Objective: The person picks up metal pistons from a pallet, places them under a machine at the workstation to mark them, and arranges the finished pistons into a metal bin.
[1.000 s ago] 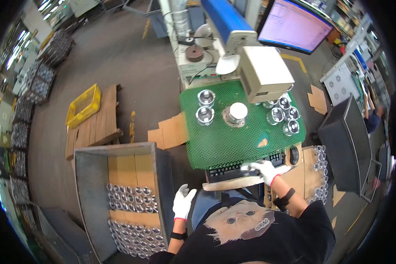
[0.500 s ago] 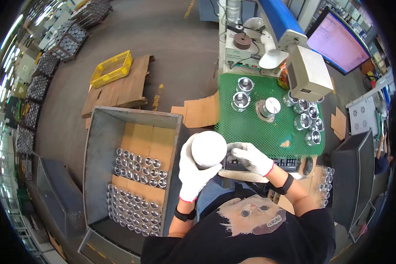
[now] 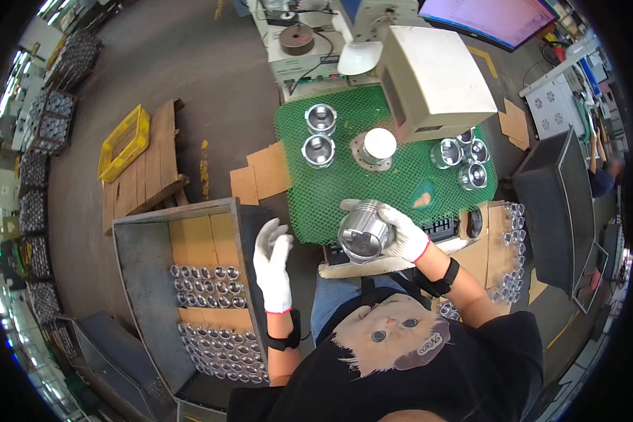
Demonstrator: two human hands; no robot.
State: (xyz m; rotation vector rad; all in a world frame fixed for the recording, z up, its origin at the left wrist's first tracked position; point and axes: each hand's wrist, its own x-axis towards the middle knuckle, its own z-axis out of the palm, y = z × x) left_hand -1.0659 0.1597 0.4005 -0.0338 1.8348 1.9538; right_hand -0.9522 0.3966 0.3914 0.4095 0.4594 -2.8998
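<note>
My right hand (image 3: 406, 240), in a white glove, grips a shiny metal piston (image 3: 362, 235) above the front edge of the green mesh mat (image 3: 309, 204). The piston is tilted, with its machined side and part of its underside showing. My left hand (image 3: 273, 264), also gloved, is held up to the left with slightly bent fingers apart and nothing in it. On the mat, another piston (image 3: 380, 144) sits crown up on a round fixture (image 3: 364, 156). Two pistons (image 3: 319, 150) stand open side up to its left, and several more (image 3: 473, 175) to its right.
A grey metal bin (image 3: 144, 281) on the left holds rows of pistons on cardboard. A white box-shaped machine head (image 3: 439, 81) overhangs the mat. More pistons (image 3: 515, 246) stand on cardboard at the right, beside a dark bin (image 3: 557, 204). A keyboard (image 3: 439, 228) lies under the mat's edge.
The piston has passed from my left hand to my right and been turned from crown up to tilted. My left hand has let go and moved left. The whole view has shifted.
</note>
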